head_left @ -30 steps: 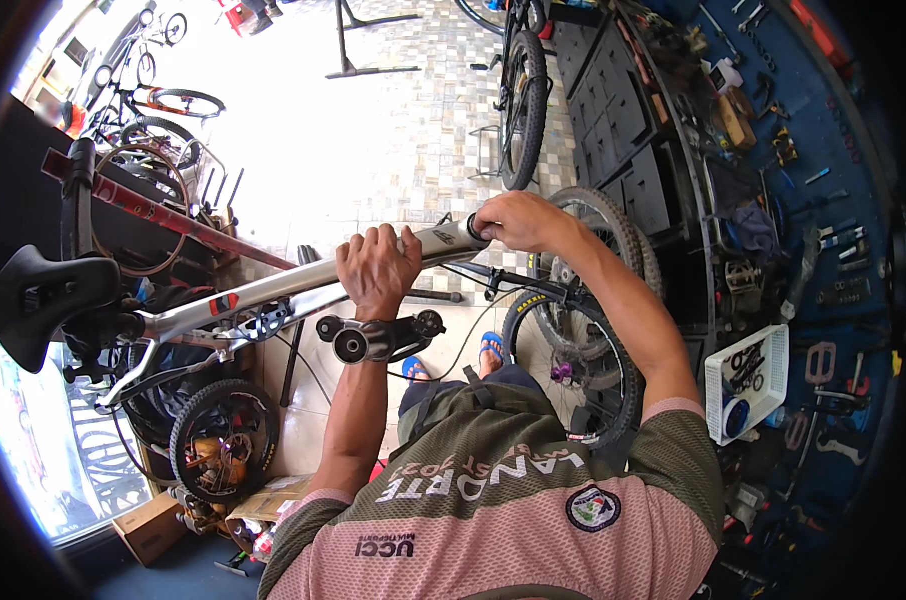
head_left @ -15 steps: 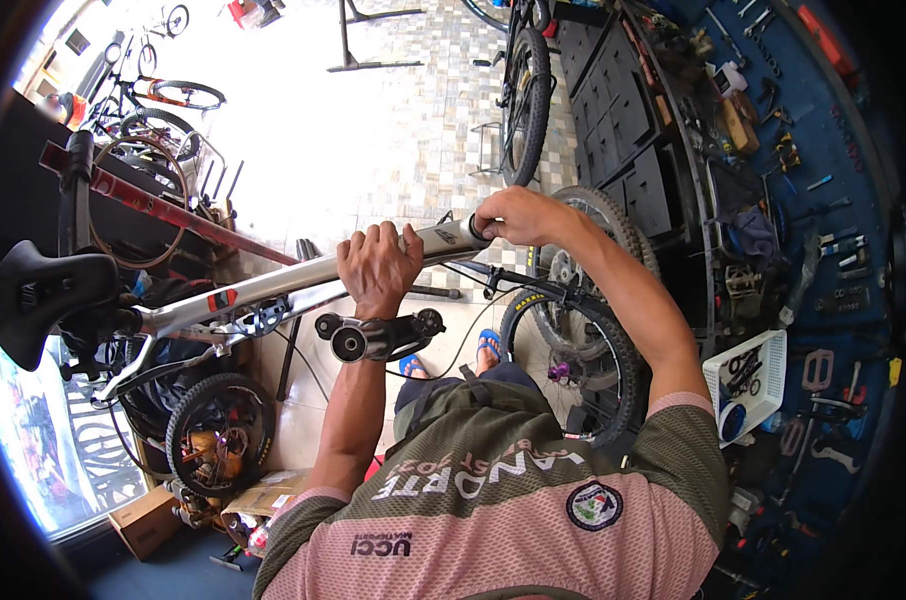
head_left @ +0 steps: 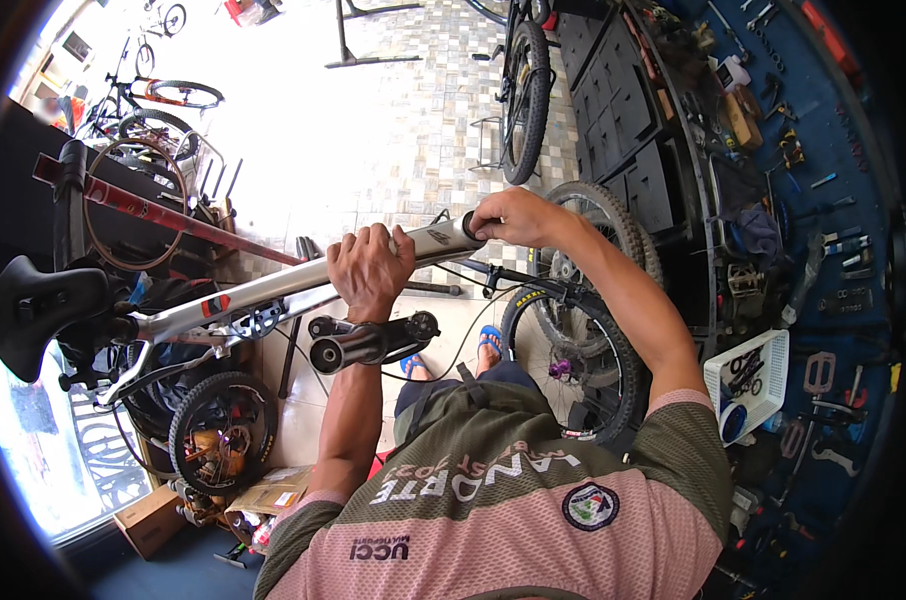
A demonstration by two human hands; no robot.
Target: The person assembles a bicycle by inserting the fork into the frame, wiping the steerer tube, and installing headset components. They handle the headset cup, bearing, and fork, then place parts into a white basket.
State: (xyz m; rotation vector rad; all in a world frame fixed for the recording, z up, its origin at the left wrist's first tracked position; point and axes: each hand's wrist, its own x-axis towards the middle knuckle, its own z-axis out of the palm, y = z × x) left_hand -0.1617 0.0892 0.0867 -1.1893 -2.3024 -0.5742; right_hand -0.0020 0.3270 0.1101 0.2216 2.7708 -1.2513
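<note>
A silver bicycle frame [head_left: 308,276] slants across in front of me, with a black saddle [head_left: 35,305] at its left end. My left hand [head_left: 370,265] is closed over the top tube, knuckles up. Round my left wrist hangs a black handlebar stem [head_left: 370,340], its round clamp opening facing up. At the right end of the frame, the fingers of my right hand [head_left: 516,217] are bent and pressed at the dark mouth of the head tube [head_left: 466,230]. Whatever small part they may hold there is hidden by the fingers.
A red bar of the stand [head_left: 193,226] runs behind the frame. Wheels with knobbly tyres [head_left: 613,370] lean at my right, before a black drawer cabinet [head_left: 613,120]. A white basket [head_left: 773,390] of small parts and a blue tool board [head_left: 843,290] are further right. Cardboard boxes [head_left: 151,520] sit lower left.
The frame, saddle and left hand have shifted slightly to the left. The stem on my wrist has turned a little. My right hand stays at the head tube.
</note>
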